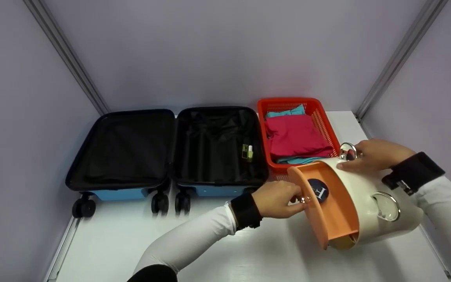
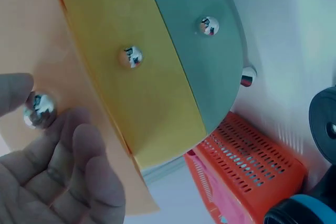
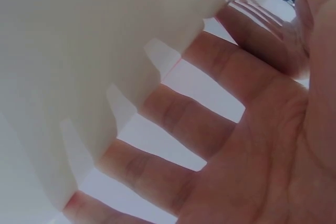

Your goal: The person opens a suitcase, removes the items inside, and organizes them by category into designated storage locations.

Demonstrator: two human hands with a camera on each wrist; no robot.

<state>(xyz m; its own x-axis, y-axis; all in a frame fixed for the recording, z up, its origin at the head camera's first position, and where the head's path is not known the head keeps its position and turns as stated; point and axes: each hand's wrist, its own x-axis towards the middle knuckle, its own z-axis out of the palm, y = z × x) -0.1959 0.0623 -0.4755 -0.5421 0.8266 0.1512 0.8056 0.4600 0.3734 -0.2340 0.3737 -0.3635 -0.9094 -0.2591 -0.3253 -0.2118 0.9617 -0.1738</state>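
A cream drawer cabinet (image 1: 378, 235) with a rounded body lies tilted at the right. Its orange drawer (image 1: 341, 209) is pulled partway out, and inside sits a dark blue round object (image 1: 318, 190) with a white letter. My left hand (image 1: 276, 199) pinches the drawer's shiny metal knob (image 2: 40, 109) between thumb and fingers. In the left wrist view, a yellow drawer (image 2: 131, 98) and a green drawer (image 2: 197, 64) are closed. With fingers spread, my right hand (image 1: 380, 154) rests against the cabinet's side, beside a chrome ring (image 1: 348, 151).
An open suitcase (image 1: 133, 147) with black lining stands at the left; a small bottle (image 1: 250, 153) and a gold-edged item (image 1: 245, 151) lie in its right half. Behind the cabinet, a red basket (image 1: 321, 117) holds folded pink cloth (image 1: 298, 135) and turquoise cloth (image 1: 288, 112).
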